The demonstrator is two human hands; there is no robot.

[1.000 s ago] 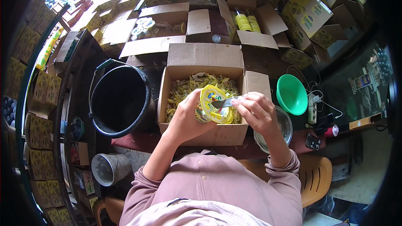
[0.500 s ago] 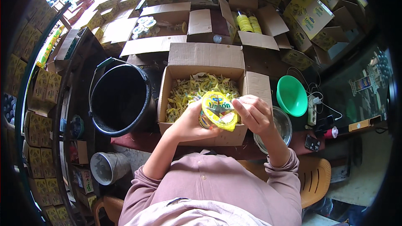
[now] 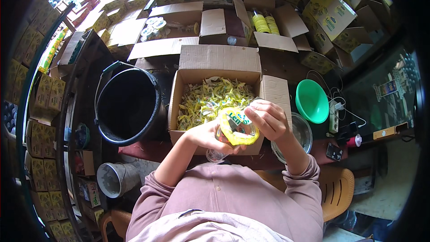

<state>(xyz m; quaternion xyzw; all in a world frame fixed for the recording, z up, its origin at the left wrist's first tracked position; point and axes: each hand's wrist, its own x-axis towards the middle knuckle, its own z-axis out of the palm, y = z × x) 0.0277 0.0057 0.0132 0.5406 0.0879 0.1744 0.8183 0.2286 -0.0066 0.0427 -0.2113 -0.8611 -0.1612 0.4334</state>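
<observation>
In the head view, the left hand [image 3: 206,135] has its fingers wrapped around a yellow-rimmed cup [image 3: 238,128], whose round face tips up toward the camera, its long axis foreshortened. Green lettering marks the face, just left of the right hand [image 3: 268,117]; those fingers pinch together, their grip unclear. Beyond both sets of fingers, yellow strips [image 3: 215,92] fill a carton [image 3: 219,58].

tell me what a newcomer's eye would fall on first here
Probably the bright green bowl, standing out to the right of the open carton, which holds a heap of yellow scraps. Next might come the yellow-rimmed container in the left hand, at the carton's near side, and the big black bucket to the carton's left.
</observation>
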